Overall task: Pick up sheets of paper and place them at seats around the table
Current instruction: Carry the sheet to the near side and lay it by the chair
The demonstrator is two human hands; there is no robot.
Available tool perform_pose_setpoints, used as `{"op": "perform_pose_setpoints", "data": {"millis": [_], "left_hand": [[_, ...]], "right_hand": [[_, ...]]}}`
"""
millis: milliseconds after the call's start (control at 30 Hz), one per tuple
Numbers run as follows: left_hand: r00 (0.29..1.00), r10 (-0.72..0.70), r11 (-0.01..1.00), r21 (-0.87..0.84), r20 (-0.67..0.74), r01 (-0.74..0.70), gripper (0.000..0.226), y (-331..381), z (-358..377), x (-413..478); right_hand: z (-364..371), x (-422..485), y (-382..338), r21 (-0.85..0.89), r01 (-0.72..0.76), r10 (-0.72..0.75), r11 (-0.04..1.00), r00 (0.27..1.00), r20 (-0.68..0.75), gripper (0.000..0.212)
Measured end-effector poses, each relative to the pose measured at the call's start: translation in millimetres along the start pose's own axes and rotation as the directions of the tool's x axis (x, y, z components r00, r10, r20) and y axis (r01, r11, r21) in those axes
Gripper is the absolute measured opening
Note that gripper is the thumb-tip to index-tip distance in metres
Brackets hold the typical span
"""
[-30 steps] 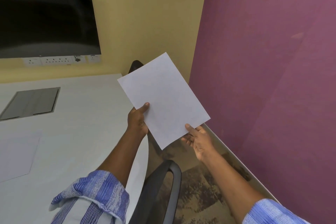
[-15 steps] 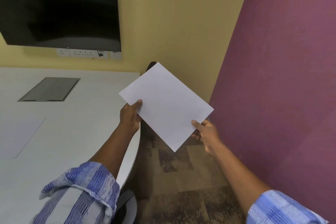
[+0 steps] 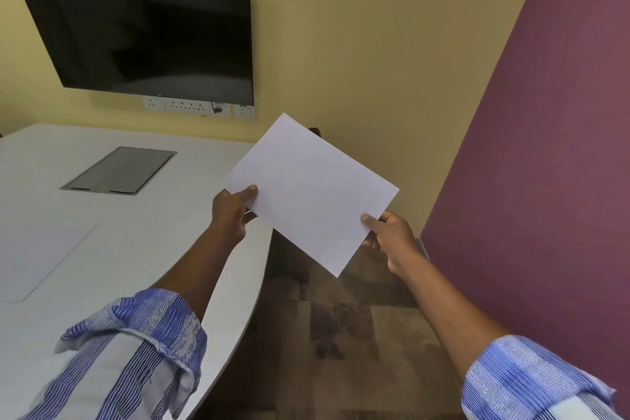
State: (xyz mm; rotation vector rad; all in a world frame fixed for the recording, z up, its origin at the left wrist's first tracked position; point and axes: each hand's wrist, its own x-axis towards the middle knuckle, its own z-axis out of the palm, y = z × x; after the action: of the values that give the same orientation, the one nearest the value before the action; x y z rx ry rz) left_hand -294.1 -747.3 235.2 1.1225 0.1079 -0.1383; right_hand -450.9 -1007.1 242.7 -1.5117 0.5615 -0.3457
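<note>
A blank white sheet of paper (image 3: 308,193) is held in the air, tilted, over the right edge of the white table (image 3: 143,235) and the floor beyond it. My left hand (image 3: 231,215) pinches the sheet's left edge with the thumb on top. At the lower right edge my right hand (image 3: 392,235) grips it the same way. Another white sheet (image 3: 37,259) lies flat on the table at the left.
A grey cable hatch (image 3: 119,170) is set into the table top. A black screen (image 3: 143,24) hangs on the yellow wall above a socket strip (image 3: 191,106). A purple wall (image 3: 545,181) stands at the right. A dark chair top (image 3: 314,130) peeks from behind the held sheet. Patterned carpet (image 3: 341,334) lies below.
The view has swung left and up, and the chair at the bottom has dropped out of sight. Both hands still hold the sheet, which has turned more level.
</note>
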Motion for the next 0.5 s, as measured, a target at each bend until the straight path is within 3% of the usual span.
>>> {"op": "perform_pose_setpoints", "data": {"millis": [500], "left_hand": [[0.982, -0.008, 0.999, 0.029, -0.191, 0.014, 0.049, 4, 28, 201]], "right_hand": [[72, 237, -25, -0.115, 0.004, 0.010, 0.993, 0.993, 0.120, 0.005]]}}
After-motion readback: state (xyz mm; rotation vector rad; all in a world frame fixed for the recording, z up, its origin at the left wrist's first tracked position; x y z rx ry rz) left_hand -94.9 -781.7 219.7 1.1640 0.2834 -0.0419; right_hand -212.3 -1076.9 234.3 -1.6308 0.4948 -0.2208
